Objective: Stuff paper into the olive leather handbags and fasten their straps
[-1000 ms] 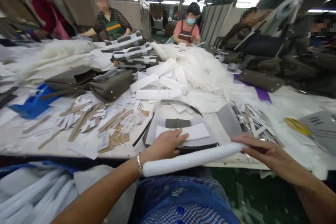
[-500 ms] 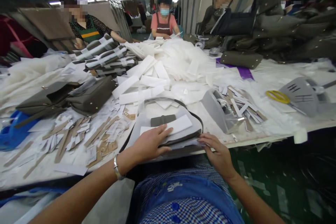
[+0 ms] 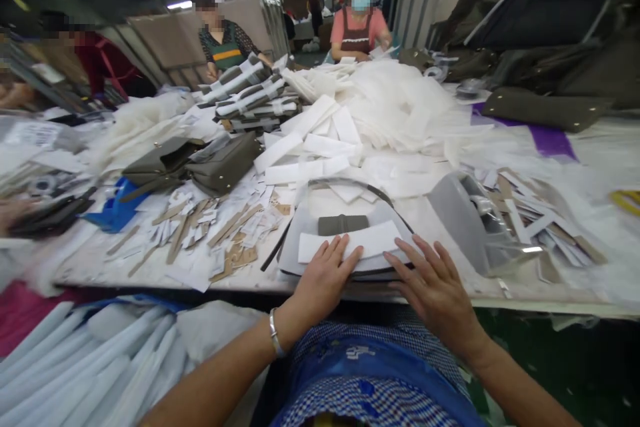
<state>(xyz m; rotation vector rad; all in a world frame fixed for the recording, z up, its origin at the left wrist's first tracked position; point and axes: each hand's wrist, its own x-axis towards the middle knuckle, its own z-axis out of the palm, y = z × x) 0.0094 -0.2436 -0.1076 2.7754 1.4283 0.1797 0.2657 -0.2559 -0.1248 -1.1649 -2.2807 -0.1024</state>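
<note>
Right in front of me, near the table's edge, lies a handbag wrapped in translucent white sheeting [image 3: 293, 252], its dark strap [image 3: 384, 193] looping out behind. A white foam strip [image 3: 374, 237] rests across it, just in front of an olive rolled piece [image 3: 343, 224]. My left hand [image 3: 327, 273] lies on the strip's left part with fingers stretched out. Over the right end of the strip and the bag's right side, my right hand [image 3: 433, 283] has its fingers spread, holding nothing. What lies beneath the strip is hidden.
Brown and white card scraps [image 3: 187, 223] lie to the left, beside a blue tape dispenser [image 3: 117, 207] and olive bags [image 3: 225, 163]. A grey tape dispenser [image 3: 457, 220] stands at right. White foam strips [image 3: 320, 147] are heaped behind. Several people work around the table.
My right hand has let go of the bag's right edge and come over the strip, fingers spread. The strip lies nearer the front edge. The camera view has swung left.
</note>
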